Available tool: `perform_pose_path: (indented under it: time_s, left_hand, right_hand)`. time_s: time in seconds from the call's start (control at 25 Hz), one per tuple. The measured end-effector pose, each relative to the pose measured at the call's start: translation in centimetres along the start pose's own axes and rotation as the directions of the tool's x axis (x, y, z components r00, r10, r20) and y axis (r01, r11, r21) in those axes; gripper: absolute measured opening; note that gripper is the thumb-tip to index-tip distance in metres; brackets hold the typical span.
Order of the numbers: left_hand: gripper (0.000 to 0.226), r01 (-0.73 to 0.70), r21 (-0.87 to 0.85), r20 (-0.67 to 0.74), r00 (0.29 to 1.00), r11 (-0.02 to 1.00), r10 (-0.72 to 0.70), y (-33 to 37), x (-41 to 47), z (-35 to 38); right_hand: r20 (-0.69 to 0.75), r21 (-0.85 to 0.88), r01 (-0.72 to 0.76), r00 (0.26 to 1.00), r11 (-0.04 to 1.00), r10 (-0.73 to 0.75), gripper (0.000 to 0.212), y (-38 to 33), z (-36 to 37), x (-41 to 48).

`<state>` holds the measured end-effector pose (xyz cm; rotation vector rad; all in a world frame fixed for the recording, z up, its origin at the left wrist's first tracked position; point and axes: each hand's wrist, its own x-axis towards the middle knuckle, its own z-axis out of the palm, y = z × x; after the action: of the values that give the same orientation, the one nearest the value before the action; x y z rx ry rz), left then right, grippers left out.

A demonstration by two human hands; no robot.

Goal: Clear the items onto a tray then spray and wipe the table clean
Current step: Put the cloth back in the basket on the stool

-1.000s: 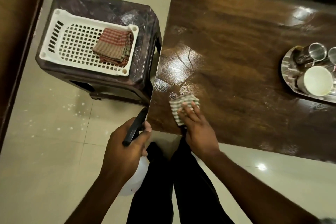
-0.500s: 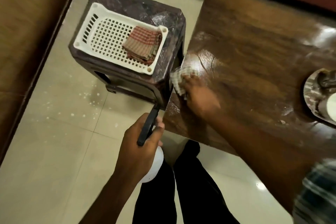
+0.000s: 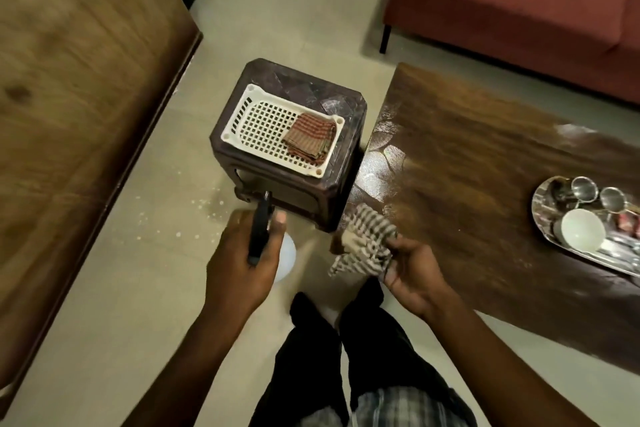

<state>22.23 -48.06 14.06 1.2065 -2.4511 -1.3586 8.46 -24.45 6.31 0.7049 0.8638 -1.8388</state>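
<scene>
My left hand [image 3: 242,263] grips a white spray bottle [image 3: 285,258] by its black trigger head, held over the floor left of the table. My right hand [image 3: 412,270] holds a crumpled grey-and-white checked cloth [image 3: 367,243] just off the near left corner of the dark wooden table [image 3: 467,163]. The tabletop shines wet near that corner. A steel tray [image 3: 543,204] at the table's right edge carries steel cups, a white bowl and cutlery.
A dark plastic stool [image 3: 349,135] stands left of the table, bearing a white perforated basket [image 3: 256,121] with a folded red checked cloth [image 3: 310,139]. White specks dot the floor tiles. A red sofa [image 3: 519,3] sits behind the table, and a wooden surface [image 3: 69,80] fills the left.
My right hand lifted the checked cloth off the tabletop and drew it back to the near corner. The view pulled back and swung right; my left hand kept its grip on the spray bottle.
</scene>
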Motion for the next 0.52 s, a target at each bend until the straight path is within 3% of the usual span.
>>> perform_pose_path:
  time_s: [0.08, 0.2, 0.32, 0.52]
  left_hand:
    - [0.034, 0.027, -0.048, -0.025, 0.999, 0.998, -0.028, 0.8, 0.8, -2.7]
    - [0.044, 0.005, -0.057, -0.044, 0.999, 0.998, -0.008, 1.7, 3.2, -5.9]
    - [0.049, -0.04, -0.03, -0.031, 0.999, 0.999, 0.039, 2.9, 6.9, -7.6]
    - [0.046, -0.081, -0.025, -0.023, 0.996, 0.996, 0.081, 4.0, 14.1, -7.9]
  right_hand:
    - [0.11, 0.081, -0.028, 0.994, 0.996, 0.019, 0.05, -1.0, 3.2, -1.5]
    - [0.15, -0.034, 0.003, 0.989, 0.999, 0.003, 0.046, -1.5, 7.2, -1.2]
    - [0.202, -0.055, 0.061, 0.978, 0.997, -0.048, 0.058, -2.2, 10.5, 1.0]
    - [0.186, -0.124, 0.096, 0.98, 0.988, -0.072, 0.057, -4.4, 14.2, 7.1]
